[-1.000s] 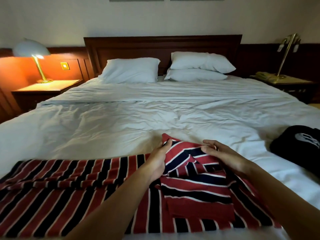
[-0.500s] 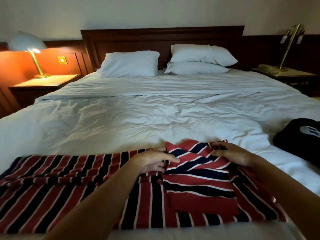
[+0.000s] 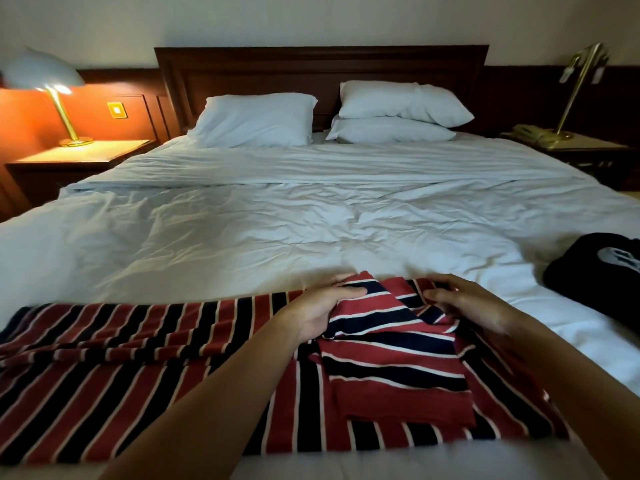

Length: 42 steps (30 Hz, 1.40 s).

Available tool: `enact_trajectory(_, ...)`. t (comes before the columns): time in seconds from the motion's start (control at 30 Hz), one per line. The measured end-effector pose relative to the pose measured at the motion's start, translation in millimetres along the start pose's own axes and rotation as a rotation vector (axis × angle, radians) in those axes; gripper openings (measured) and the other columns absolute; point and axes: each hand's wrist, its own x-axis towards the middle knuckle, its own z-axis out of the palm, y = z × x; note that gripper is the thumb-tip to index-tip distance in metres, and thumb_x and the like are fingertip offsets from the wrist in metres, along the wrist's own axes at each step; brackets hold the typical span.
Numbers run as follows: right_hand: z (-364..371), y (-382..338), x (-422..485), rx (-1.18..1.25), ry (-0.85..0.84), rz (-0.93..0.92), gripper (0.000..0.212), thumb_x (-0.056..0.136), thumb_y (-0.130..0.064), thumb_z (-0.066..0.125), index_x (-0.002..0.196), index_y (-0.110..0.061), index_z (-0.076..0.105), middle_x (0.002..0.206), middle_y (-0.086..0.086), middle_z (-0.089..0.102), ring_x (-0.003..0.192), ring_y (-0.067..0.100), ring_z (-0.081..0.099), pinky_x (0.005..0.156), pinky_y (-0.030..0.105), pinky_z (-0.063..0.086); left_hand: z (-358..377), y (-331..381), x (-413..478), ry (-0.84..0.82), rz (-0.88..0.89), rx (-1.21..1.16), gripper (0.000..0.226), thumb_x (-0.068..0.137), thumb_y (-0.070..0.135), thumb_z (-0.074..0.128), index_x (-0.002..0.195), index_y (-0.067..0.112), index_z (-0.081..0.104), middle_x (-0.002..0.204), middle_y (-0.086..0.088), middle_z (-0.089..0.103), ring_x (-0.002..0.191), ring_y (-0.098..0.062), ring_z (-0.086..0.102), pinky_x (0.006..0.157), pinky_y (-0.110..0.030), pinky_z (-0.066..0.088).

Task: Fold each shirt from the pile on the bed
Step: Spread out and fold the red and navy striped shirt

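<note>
Red-striped shirt (image 3: 138,358) spread on the bed (image 3: 311,220), under both hands and off to their left. Grips the folded-in flap (image 3: 374,306) with the left hand (image 3: 322,306), pinches its far edge with the right hand (image 3: 474,303). Sits lower and flatter than a second ago, so sleeve fold likely almost set.

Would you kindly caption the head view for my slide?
The left hand and right hand hold a folded part of the striped shirt on the white bed.

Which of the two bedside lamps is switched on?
The white-shaded lamp on the left nightstand: it glows and casts orange light on the wall. The brass lamp on the right is dark.
</note>
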Motion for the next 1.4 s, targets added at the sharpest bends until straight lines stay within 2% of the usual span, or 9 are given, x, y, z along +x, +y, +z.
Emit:
enact_trajectory(0.1,8,-8,11,-0.074,0.082,-0.033,0.047,0.086,-0.027,0.075,0.13,-0.026,0.058,0.115,-0.005,0.064,0.106,0.017,0.063,0.091,0.029,0.05,8,1,3,0.053,0.106,0.176,0.063,0.084,-0.002,0.071,0.134,0.036,0.059,0.135,0.0,0.062,0.115,-0.016,0.065,0.1,-0.032,0.053)
enact_trajectory(0.2,15,-10,18,0.002,0.168,-0.079,0.043,0.085,0.004,0.068,0.123,-0.018,0.064,0.076,-0.006,0.073,0.091,0.02,0.07,0.077,0.025,0.052,4,-4,2,0.108,0.154,0.362,0.064,0.089,-0.008,0.061,0.125,0.045,0.064,0.137,0.007,0.057,0.122,-0.012,0.057,0.107,-0.031,0.047)
enact_trajectory(0.47,13,19,-3,-0.295,0.29,-0.132,0.045,0.081,0.006,0.062,0.092,-0.038,0.067,0.091,-0.01,0.069,0.086,0.012,0.063,0.064,0.012,0.044,-17,-12,-3,0.12,0.152,0.477,0.06,0.084,-0.007,0.067,0.128,0.033,0.066,0.143,0.008,0.056,0.137,-0.006,0.043,0.12,-0.036,0.031)
enact_trajectory(0.6,11,7,-2,-0.329,0.2,-0.08,0.023,0.088,-0.021,0.068,0.104,-0.037,0.071,0.104,-0.007,0.07,0.098,0.013,0.064,0.082,0.021,0.046,-15,-7,-9,0.102,0.135,0.501,0.049,0.085,0.002,0.072,0.119,0.037,0.07,0.133,0.007,0.062,0.126,-0.009,0.055,0.115,-0.032,0.037)
enact_trajectory(0.83,30,-12,13,-0.17,0.253,-0.201,0.037,0.094,-0.006,0.057,0.095,-0.037,0.077,0.094,-0.01,0.075,0.086,0.01,0.071,0.087,0.03,0.056,-13,-10,-9,0.24,0.234,0.57,0.039,0.083,0.008,0.079,0.115,0.03,0.075,0.113,0.008,0.07,0.101,0.005,0.063,0.102,-0.018,0.045)
enact_trajectory(0.9,30,-5,11,-0.123,0.31,-0.217,0.034,0.094,-0.008,0.058,0.105,-0.034,0.076,0.106,-0.007,0.074,0.095,0.01,0.07,0.095,0.03,0.052,-18,-12,-11,0.258,0.284,0.551,0.043,0.082,0.005,0.079,0.12,0.025,0.073,0.098,0.005,0.071,0.079,0.008,0.065,0.087,-0.012,0.048)
enact_trajectory(0.97,29,3,10,-0.296,0.265,-0.21,0.037,0.092,-0.012,0.063,0.122,-0.033,0.068,0.123,-0.005,0.067,0.114,0.015,0.062,0.1,0.024,0.043,-20,-16,-12,0.239,0.286,0.705,0.05,0.082,0.006,0.08,0.128,0.019,0.068,0.118,0.003,0.067,0.094,0.0,0.064,0.091,-0.012,0.045)
enact_trajectory(1.2,39,-14,-7,-0.889,0.266,-0.195,0.048,0.096,-0.049,0.051,0.143,-0.043,0.044,0.157,-0.006,0.03,0.143,0.024,0.023,0.113,0.048,0.022,-24,-9,-28,0.146,0.266,1.058,0.072,0.086,0.046,0.074,0.15,0.029,0.043,0.148,0.0,0.035,0.137,-0.016,0.037,0.107,-0.021,0.026)
enact_trajectory(1.4,115,-63,-32,-0.875,-0.025,-0.387,0.054,0.098,-0.06,0.036,0.15,-0.044,0.032,0.163,-0.012,0.017,0.152,0.013,0.001,0.119,0.043,0.009,-137,3,-103,0.217,0.183,1.465,0.102,0.07,0.098,0.017,0.151,0.04,0.037,0.161,0.009,0.029,0.148,-0.014,0.027,0.122,-0.037,0.024)
